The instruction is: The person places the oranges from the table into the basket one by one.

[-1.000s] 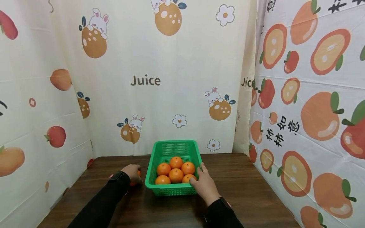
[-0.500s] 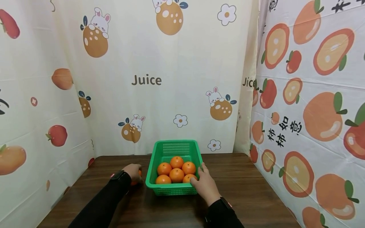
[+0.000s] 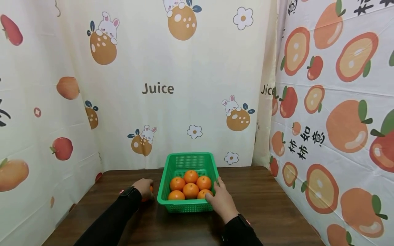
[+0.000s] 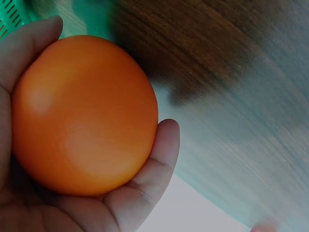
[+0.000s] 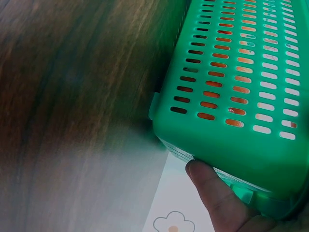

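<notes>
My left hand [image 3: 144, 189] is on the table just left of the green plastic basket [image 3: 189, 206]. It holds an orange [image 4: 86, 116], with fingers and thumb curled round the fruit; the head view shows only a sliver of it past the hand. Inside the basket sit several oranges [image 3: 190, 190], grouped toward its near end. My right hand [image 3: 224, 201] grips the basket's near right corner, thumb by the front rim and fingers along the right side. From the right wrist, one finger [image 5: 212, 193] touches the outside of the slotted basket wall [image 5: 193, 128].
A dark brown wooden table [image 3: 261, 212] bears the basket and both hands. Behind it hangs a cream curtain [image 3: 197, 102] printed with fruit and rabbits. Fruit-printed cloths stand at the right [image 3: 314, 143] and left [image 3: 34, 136] of the table.
</notes>
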